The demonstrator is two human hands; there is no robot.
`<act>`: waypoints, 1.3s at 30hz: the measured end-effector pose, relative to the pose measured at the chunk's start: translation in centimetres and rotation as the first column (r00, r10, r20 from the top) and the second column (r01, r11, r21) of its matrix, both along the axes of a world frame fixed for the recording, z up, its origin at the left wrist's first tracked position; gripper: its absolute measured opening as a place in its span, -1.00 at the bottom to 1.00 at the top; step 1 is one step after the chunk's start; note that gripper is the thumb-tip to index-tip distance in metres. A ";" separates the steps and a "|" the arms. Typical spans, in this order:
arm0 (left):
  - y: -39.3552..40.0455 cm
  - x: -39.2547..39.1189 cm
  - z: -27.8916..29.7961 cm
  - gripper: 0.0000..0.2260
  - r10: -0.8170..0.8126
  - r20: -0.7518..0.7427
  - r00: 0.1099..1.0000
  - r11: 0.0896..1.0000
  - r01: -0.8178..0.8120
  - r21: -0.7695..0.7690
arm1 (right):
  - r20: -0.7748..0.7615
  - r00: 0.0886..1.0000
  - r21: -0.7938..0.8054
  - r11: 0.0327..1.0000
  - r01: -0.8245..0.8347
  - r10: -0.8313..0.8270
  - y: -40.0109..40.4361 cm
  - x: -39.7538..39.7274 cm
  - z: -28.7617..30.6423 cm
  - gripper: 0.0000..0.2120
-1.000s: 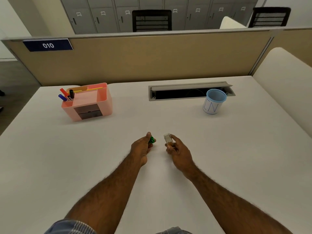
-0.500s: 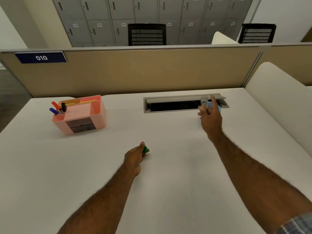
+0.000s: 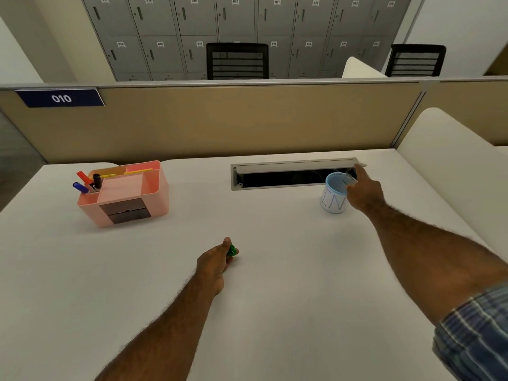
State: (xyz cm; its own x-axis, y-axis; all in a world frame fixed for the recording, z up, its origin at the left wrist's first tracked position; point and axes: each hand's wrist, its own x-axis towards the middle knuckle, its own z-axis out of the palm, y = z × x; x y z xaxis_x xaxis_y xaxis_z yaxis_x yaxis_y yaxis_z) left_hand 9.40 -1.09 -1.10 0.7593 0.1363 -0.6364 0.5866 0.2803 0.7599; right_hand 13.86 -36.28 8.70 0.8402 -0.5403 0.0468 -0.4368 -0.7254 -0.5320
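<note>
We work at a table [image 3: 275,312] closed off at 12 o'clock by a screen [image 3: 220,127]. A pink tray [image 3: 156,193] of pens stands at 10 o'clock and an open slot [image 3: 275,179] at 1 o'clock. The cup [image 3: 333,202] stands upright at 2 o'clock, just in front of the slot's right end. A second ago both hands sat together near the middle. Since then our right hand [image 3: 364,194] has gone out to the cup and now hangs at its 3 o'clock rim. Its forefinger is stretched toward the slot, while thumb and the other fingers seem to pinch the white piece [image 3: 351,180] over the cup's mouth. We judge the drop is at hand but not yet made. Our left hand [image 3: 213,264] has stayed at the middle, toward 6 o'clock, fingers curled, thumb straight on top. It pinches the green piece [image 3: 232,251] just above the table, likely next for the cup.
</note>
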 end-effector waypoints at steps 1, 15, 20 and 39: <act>0.0 0.0 0.0 -0.84 -0.001 0.001 1.000 1.000 0.001 0.000 | -0.028 1.000 -0.026 1.000 -0.014 0.013 -0.2 0.1 0.0 -0.37; -0.1 -0.3 0.2 -0.83 -0.009 0.033 0.999 1.000 0.008 0.026 | -0.147 0.989 -0.167 0.984 -0.056 0.031 0.0 0.7 1.7 -0.27; -0.1 -0.3 0.1 -0.82 -0.007 0.020 1.000 1.000 0.006 0.026 | -0.241 0.969 -0.219 0.969 -0.112 0.057 0.0 1.1 2.3 -0.55; 0.0 -0.4 0.1 -0.82 0.023 0.015 1.000 1.000 -0.023 0.010 | 0.247 0.963 0.229 0.972 0.051 -0.109 3.5 0.7 2.3 -0.69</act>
State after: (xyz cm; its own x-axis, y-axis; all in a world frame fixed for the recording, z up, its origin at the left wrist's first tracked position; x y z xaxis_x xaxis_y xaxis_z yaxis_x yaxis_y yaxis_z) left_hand 8.98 -1.05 -1.02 0.7655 0.1600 -0.6233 0.5685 0.2855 0.7715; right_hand 14.58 -32.78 11.01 0.7689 -0.6266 0.1274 -0.3171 -0.5467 -0.7750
